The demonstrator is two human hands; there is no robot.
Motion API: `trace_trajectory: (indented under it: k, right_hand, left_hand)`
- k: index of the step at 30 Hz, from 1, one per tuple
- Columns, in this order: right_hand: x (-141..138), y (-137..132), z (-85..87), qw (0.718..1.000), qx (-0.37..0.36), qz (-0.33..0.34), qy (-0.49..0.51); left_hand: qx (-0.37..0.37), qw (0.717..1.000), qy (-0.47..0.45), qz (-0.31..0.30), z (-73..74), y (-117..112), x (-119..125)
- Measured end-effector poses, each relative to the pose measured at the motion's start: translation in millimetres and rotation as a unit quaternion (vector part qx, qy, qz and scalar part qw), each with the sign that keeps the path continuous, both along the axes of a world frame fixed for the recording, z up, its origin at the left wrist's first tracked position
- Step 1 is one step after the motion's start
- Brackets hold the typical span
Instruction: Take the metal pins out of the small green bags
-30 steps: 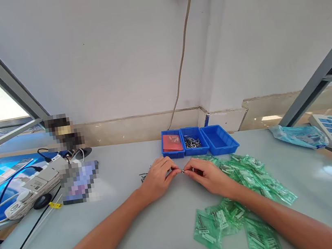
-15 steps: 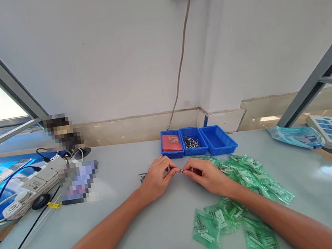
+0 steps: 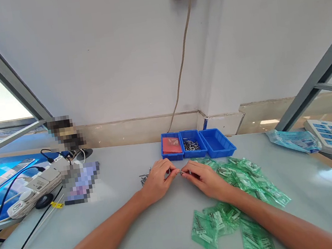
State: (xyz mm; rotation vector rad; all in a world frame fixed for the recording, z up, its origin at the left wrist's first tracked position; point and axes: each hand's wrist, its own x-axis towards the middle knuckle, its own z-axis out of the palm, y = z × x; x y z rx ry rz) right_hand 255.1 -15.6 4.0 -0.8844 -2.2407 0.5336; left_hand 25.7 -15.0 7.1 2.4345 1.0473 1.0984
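Observation:
My left hand [image 3: 158, 181] and my right hand [image 3: 205, 178] meet over the table, thumb and fingers of each pinched together. Between their fingertips is a small shiny metal piece [image 3: 181, 172], mostly covered, so its exact kind is unclear. Just behind my left hand lie loose metal screws [image 3: 143, 178], partly hidden by it. Beside and under my right forearm spread several green plastic bags [image 3: 244, 177] with metal and white parts inside. More green bags [image 3: 204, 230] lie nearer the table's front edge.
Three blue bins stand behind my hands: one with red packets [image 3: 171, 144], one with small metal parts [image 3: 191, 145], and an empty bin [image 3: 218, 142]. At left are a power strip [image 3: 35, 188], cables and a blurred phone [image 3: 83, 183]. A blue plastic packet [image 3: 294, 140] lies right.
The view has tilted up slightly. Both hands stay together at the small metal piece, with only slight finger movement.

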Motion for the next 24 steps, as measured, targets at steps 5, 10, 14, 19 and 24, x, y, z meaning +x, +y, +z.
trace_trajectory:
  k: [5,10,14,19,24]
  right_hand:
    - [0.1,1.0,-0.7,1.0,-0.008,0.0,-0.003]
    - [-0.3,0.8,-1.1,0.999,-0.032,-0.001,0.012]
    - [-1.7,1.4,-3.0,0.998,-0.062,0.005,0.03]
    - [-1.5,2.5,-5.5,0.998,-0.048,0.002,0.027]
    - [-0.5,1.8,-5.0,1.0,-0.022,-0.002,0.019]
  left_hand:
    - [0.019,1.0,0.014,-0.003,-1.1,0.9,-1.4]
    - [0.018,0.999,0.03,0.004,-0.5,1.1,-1.8]
    - [0.011,0.999,0.034,-0.004,-1.8,1.4,-2.1]
    - [0.002,0.999,0.038,0.002,-2.2,0.0,-0.8]
    - [-0.008,0.999,0.04,0.005,-1.9,-0.2,-0.1]
